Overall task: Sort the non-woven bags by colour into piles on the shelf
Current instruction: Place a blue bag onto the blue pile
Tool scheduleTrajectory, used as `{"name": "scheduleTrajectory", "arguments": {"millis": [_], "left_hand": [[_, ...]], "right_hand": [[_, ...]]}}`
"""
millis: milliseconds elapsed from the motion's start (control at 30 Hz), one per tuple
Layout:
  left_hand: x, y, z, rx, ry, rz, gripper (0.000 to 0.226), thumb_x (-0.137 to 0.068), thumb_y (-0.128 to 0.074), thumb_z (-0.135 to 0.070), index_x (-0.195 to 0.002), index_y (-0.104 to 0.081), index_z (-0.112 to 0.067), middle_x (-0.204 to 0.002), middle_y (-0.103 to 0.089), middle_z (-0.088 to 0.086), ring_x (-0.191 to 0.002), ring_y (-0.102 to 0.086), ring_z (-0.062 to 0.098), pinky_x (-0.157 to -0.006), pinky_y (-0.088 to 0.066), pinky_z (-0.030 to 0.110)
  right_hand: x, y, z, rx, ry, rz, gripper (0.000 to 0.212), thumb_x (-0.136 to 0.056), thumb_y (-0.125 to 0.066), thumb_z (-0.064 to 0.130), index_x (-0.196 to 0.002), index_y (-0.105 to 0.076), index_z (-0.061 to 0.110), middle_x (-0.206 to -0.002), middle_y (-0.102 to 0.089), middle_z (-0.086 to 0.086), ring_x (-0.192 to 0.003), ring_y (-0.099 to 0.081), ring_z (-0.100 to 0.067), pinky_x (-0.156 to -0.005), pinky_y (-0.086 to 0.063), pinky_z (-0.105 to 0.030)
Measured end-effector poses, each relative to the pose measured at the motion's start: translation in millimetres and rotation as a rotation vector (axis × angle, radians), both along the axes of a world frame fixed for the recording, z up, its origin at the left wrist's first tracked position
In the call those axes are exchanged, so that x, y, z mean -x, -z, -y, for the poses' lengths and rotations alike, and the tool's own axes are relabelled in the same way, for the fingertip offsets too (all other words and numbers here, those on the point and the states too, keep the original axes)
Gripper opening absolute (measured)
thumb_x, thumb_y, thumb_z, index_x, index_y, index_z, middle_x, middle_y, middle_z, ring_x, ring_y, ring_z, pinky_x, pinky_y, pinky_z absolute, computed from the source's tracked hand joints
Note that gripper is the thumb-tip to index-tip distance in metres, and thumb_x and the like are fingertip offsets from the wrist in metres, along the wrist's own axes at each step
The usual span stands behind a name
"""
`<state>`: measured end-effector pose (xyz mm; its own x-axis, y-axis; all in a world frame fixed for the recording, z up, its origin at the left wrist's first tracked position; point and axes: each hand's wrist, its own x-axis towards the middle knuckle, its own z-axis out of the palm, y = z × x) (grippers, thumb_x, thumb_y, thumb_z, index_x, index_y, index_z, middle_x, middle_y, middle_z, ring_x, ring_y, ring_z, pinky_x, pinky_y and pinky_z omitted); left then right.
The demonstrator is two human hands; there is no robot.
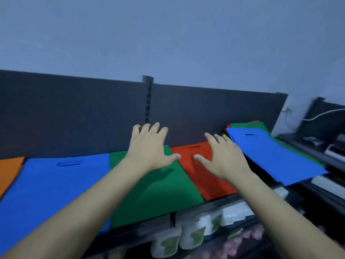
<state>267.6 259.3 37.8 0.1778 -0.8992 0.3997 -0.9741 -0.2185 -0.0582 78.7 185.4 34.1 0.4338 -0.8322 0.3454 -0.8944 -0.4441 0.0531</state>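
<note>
Shelf [141, 228]: a dark top board backed by a dark back panel [74, 113], with a slotted upright [147, 101] at its centre.

Sorted bags, laid flat side by side on the shelf, left to right:
1. Orange bag [9, 171], at the far left and cut off by the frame edge.
2. Blue bag [56, 187], with its cut-out handle slot towards the panel.
3. Green bag [155, 193], whose left edge overlaps the blue one.
4. Red bag [201, 174], just beside the green, with its handle slot at the far end.

Unsorted bags: a mixed stack [270, 154] lies at the right end of the shelf, skewed, with its near corner hanging past the shelf edge. A blue bag is on top. Green and red edges show beneath it at the back.

Left hand [149, 146]: palm down, fingers spread and holding nothing, over the far end of the green bag. It casts a shadow on the fabric below.

Right hand [222, 159]: palm down, fingers spread and holding nothing, over the red bag. Its fingertips are near the edge of the mixed stack, but contact cannot be determined.

Lower level: white bottles [194, 234] with green labels stand under the shelf. The print is too blurred to read.

A white cable [326, 113] runs along the wall at the far right.
</note>
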Motion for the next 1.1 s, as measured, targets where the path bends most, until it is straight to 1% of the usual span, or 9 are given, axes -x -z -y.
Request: {"name": "scheduleTrajectory", "arguments": {"millis": [300, 433, 600, 733, 833, 900, 1000, 1067, 1100], "left_hand": [[128.0, -4.6, 149.9, -0.036, 0.177, 0.028, 0.091, -0.077, -0.039, -0.081, -0.145, -0.034, -0.022, -0.158, -0.024, 0.007, -0.141, -0.024, 0.027, -0.114, -0.013, 0.047], [165.0, 8.5, 216.3, -0.025, 0.234, 0.036, 0.089, -0.080, -0.036, -0.079, -0.146, -0.032, -0.020, -0.158, -0.022, 0.009, -0.141, -0.024, 0.028, -0.114, -0.010, 0.047], [200.1, 26.5, 288.4, -0.018, 0.243, 0.136, 0.088, -0.086, -0.034, -0.074, -0.149, -0.025, -0.013, -0.159, -0.016, 0.015, -0.142, -0.019, 0.034, -0.115, -0.005, 0.050], [221.6, 42.9, 324.2, -0.068, 0.269, 0.083, 0.089, -0.086, -0.030, -0.076, -0.148, -0.027, -0.013, -0.158, -0.019, 0.015, -0.140, -0.024, 0.033, -0.115, -0.007, 0.051], [237.3, 55.7, 342.1, -0.142, 0.275, 0.126, 0.087, -0.090, -0.028, -0.071, -0.151, -0.019, -0.010, -0.159, -0.014, 0.016, -0.143, -0.017, 0.034, -0.116, -0.002, 0.051], [247.5, 64.5, 347.2, -0.167, 0.293, 0.144, 0.077, -0.095, -0.025, -0.064, -0.150, -0.022, -0.010, -0.158, -0.017, 0.017, -0.141, -0.019, 0.034, -0.116, -0.002, 0.051], [251.2, 75.3, 348.6, -0.184, 0.264, 0.149, 0.073, -0.095, -0.010, -0.061, -0.147, -0.032, -0.014, -0.155, -0.025, 0.014, -0.136, -0.028, 0.032, -0.115, -0.009, 0.049], [262.0, 75.8, 349.0, -0.181, 0.213, 0.077, 0.085, -0.082, 0.005, -0.062, -0.145, -0.035, -0.020, -0.156, -0.026, 0.009, -0.138, -0.028, 0.028, -0.114, -0.010, 0.048], [267.0, 75.8, 350.1, -0.165, 0.170, 0.014, 0.088, -0.078, 0.006, -0.062, -0.144, -0.037, -0.022, -0.156, -0.026, 0.007, -0.140, -0.027, 0.026, -0.113, -0.011, 0.049]], "right_hand": [[136.3, -8.1, 113.0, -0.095, 0.213, -0.054, 0.078, -0.087, -0.039, 0.069, -0.147, -0.029, 0.021, -0.151, -0.035, -0.007, -0.141, -0.027, -0.029, -0.112, -0.030, -0.043], [175.2, 0.8, 164.3, -0.186, 0.275, -0.074, 0.078, -0.088, -0.041, 0.069, -0.148, -0.028, 0.019, -0.151, -0.033, -0.008, -0.139, -0.029, -0.028, -0.108, -0.035, -0.041], [209.4, 5.1, 234.4, -0.218, 0.324, -0.081, 0.080, -0.088, -0.043, 0.067, -0.149, -0.023, 0.020, -0.149, -0.035, -0.007, -0.136, -0.035, -0.028, -0.104, -0.038, -0.039], [229.5, 10.6, 280.7, -0.300, 0.337, -0.069, 0.089, -0.085, -0.044, 0.071, -0.151, -0.020, 0.016, -0.151, -0.034, -0.007, -0.136, -0.035, -0.029, -0.105, -0.038, -0.040], [245.3, 15.0, 307.4, -0.377, 0.384, -0.028, 0.108, -0.072, -0.047, 0.083, -0.149, -0.026, 0.012, -0.151, -0.035, -0.008, -0.136, -0.036, -0.029, -0.105, -0.036, -0.040], [256.7, 15.5, 320.8, -0.448, 0.410, -0.004, 0.114, -0.063, -0.052, 0.087, -0.144, -0.033, 0.010, -0.147, -0.039, -0.009, -0.132, -0.040, -0.029, -0.102, -0.038, -0.039], [264.0, 22.0, 334.2, -0.534, 0.357, 0.081, 0.094, -0.053, -0.064, 0.085, -0.118, -0.050, 0.019, -0.128, -0.057, -0.003, -0.112, -0.055, -0.023, -0.089, -0.047, -0.034], [273.2, 27.6, 345.5, -0.570, 0.282, 0.155, 0.101, -0.052, -0.071, 0.079, -0.131, -0.045, 0.021, -0.135, -0.054, 0.000, -0.121, -0.051, -0.023, -0.096, -0.045, -0.035], [276.7, 27.8, 351.7, -0.575, 0.250, 0.182, 0.109, -0.053, -0.073, 0.076, -0.140, -0.038, 0.021, -0.141, -0.049, 0.000, -0.129, -0.046, -0.023, -0.101, -0.042, -0.036]]}}
